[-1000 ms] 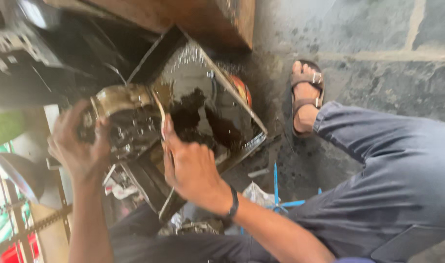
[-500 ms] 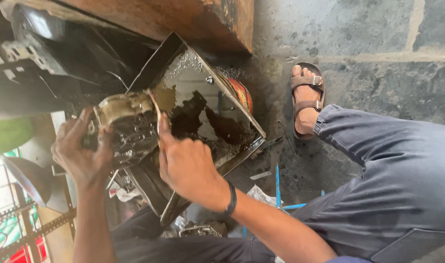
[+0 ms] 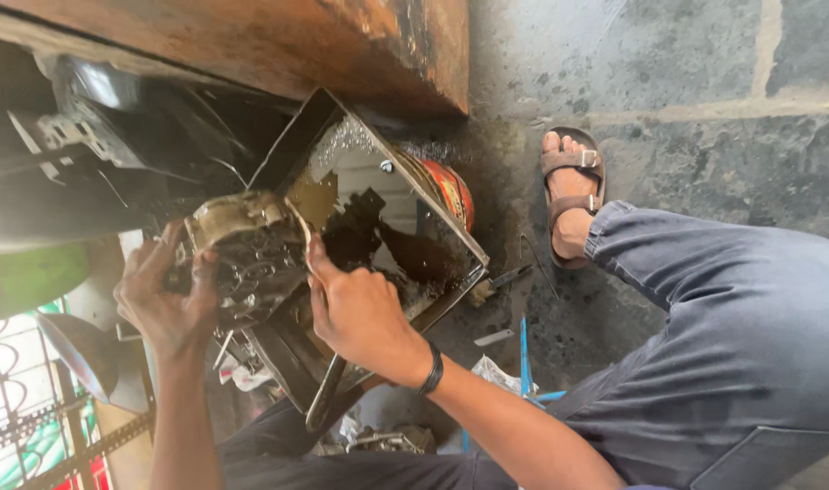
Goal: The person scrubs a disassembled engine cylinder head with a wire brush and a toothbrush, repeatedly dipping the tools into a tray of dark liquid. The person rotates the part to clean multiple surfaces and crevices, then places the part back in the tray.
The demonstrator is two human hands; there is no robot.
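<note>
Greasy part [image 3: 247,254] shifted slightly; both hands grip, tray [image 3: 451,227] edge adjacent.

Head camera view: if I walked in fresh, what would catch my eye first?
Most striking is the greasy metal engine part at centre left, gripped by both hands: the left hand at its left side, the right hand at its right edge. Just behind it sits a metal tray holding dark, oily liquid. To the right, a sandalled foot rests on the stained concrete floor.
</note>
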